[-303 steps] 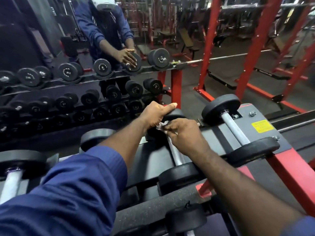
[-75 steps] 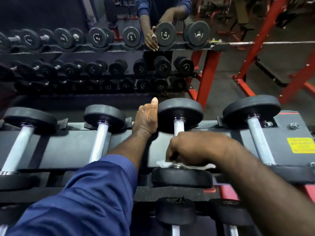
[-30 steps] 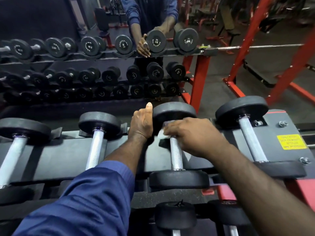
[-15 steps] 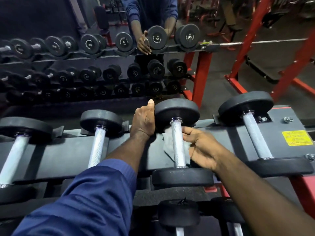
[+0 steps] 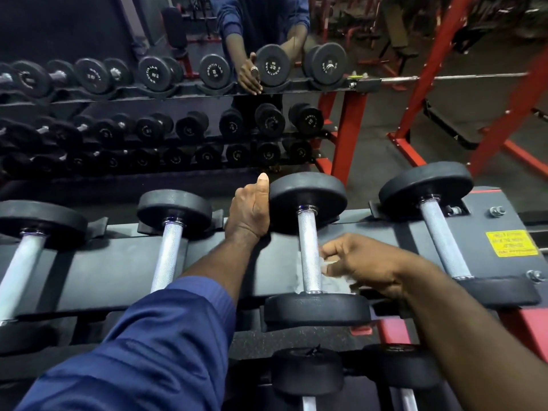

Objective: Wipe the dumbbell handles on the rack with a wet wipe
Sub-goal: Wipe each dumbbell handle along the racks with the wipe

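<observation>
A: From the head camera, where are we in the job?

B: Mid-wipe, we judge, on the third dumbbell [image 5: 308,203] from the left on the rack's [image 5: 118,262] top tier. Our right hand [image 5: 361,265] pinches the wet wipe [image 5: 333,281] just right of the handle [image 5: 308,250], fingers curled on it. The wipe passes under the bar and shows on its left too.

A: And our left hand [image 5: 250,209]?

B: It's pressed to the left side of the far head, thumb straight up. Its fingers drop over the far edge, so we cannot tell whether they clamp anything.

A: How does the handle lie?

B: Its long axis runs near to far, with one head towards us and one away.

A: Next move?

B: We'd wrap the wipe round the bar and slide it along that axis. Then we'd go to the right-hand dumbbell [image 5: 441,241].
</observation>
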The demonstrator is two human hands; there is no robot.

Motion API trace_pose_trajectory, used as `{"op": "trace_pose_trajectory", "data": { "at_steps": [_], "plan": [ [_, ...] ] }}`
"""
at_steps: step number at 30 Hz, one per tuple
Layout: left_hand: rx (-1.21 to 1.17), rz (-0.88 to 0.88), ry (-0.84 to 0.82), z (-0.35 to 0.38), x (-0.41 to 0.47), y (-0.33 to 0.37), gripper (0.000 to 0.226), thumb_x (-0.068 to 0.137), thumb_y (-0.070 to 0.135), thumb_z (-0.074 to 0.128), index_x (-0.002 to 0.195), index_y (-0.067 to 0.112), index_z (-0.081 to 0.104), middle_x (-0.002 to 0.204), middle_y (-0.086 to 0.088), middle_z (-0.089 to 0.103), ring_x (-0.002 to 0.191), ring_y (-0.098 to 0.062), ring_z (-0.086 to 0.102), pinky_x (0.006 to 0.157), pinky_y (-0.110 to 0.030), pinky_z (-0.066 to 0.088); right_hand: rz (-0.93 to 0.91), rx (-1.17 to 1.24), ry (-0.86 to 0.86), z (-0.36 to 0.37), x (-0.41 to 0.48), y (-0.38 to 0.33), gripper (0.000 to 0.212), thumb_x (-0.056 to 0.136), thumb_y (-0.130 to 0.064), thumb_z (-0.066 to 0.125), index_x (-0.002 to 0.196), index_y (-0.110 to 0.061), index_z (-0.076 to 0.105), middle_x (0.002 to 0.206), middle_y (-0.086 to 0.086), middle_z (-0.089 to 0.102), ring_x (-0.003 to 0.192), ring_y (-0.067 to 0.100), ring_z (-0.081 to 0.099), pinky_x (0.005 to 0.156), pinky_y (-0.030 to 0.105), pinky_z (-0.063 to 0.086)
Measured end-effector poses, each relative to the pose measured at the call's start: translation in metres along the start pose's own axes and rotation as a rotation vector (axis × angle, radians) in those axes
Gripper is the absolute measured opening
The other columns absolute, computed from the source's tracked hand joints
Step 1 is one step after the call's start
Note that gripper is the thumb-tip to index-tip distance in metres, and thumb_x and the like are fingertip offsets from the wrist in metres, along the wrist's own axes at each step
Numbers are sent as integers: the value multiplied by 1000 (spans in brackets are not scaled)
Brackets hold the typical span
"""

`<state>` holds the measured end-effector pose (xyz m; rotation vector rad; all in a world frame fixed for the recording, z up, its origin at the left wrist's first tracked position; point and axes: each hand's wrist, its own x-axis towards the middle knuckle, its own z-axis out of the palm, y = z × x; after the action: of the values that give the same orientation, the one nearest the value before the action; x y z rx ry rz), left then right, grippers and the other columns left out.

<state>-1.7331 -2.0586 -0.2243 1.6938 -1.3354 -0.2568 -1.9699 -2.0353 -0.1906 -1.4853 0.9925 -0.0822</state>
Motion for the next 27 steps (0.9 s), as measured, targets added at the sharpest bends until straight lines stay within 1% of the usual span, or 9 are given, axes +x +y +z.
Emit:
{"op": "trace_pose_trajectory", "data": {
  "at_steps": [1,3,5,6,9,12,17,23,27],
  "plan": [
    [1,10,4,0,-1,1,62,96,61,9,52,21,24,49,-1,33,57,-36,43,62,-42,28,-20,-155,120,-2,-5,-7,10,91,-4,67,96,-3,76,76,5,65,68,15,60,63,27,45],
    [11,18,11,0,-1,2,60,100,56,12,53,21,24,49,-1,33,58,-36,43,62,-43,28,-137,-519,428,2,-13,-25,10,89,-16,70,89,-8,76,68,-2,67,62,10,59,60,25,49],
    [15,19,10,0,0,2,60,101,55,13,53,21,26,51,-2,35,61,-38,45,62,-46,30,-359,-608,703,15,-15,-40,12,89,-26,69,97,-21,78,85,-5,76,81,10,69,75,27,57],
    [15,19,7,0,1,1,62,99,58,11,53,21,26,51,-2,36,62,-40,47,63,-46,31,-482,-591,738,22,-16,-47,16,91,-23,69,103,-26,78,95,-6,77,90,10,70,82,29,57],
    [26,20,-4,0,2,-2,63,93,63,5,53,20,28,52,-3,39,64,-43,50,64,-43,30,-642,-968,521,28,-2,-45,33,86,-4,65,107,-26,77,108,-9,73,101,18,62,88,35,55],
    [38,45,-14,2,3,-5,62,94,61,4,55,20,30,53,-2,40,62,-39,47,65,-41,27,-488,-1258,378,25,6,-40,39,84,-5,65,110,-33,73,112,-16,63,101,16,51,84,34,55],
    [69,54,-27,2,4,-5,63,94,61,1,56,21,31,55,-1,40,66,-40,50,66,-41,28,-102,-1123,16,43,-25,-76,42,82,-8,60,105,-39,75,112,-6,65,99,18,67,90,38,58],
    [54,20,-44,1,3,-4,68,97,62,1,54,19,32,60,-9,48,74,-48,58,69,-46,37,3,-1184,-28,60,-29,-96,34,92,-14,61,114,-34,75,119,-4,68,106,20,65,92,31,54],
    [32,7,-32,-3,1,1,63,100,55,9,54,20,34,69,-22,60,79,-49,61,73,-51,45,33,-1220,-68,46,-45,-118,34,93,-14,59,113,-36,76,109,-11,73,92,10,62,69,21,45]
  ]
}}
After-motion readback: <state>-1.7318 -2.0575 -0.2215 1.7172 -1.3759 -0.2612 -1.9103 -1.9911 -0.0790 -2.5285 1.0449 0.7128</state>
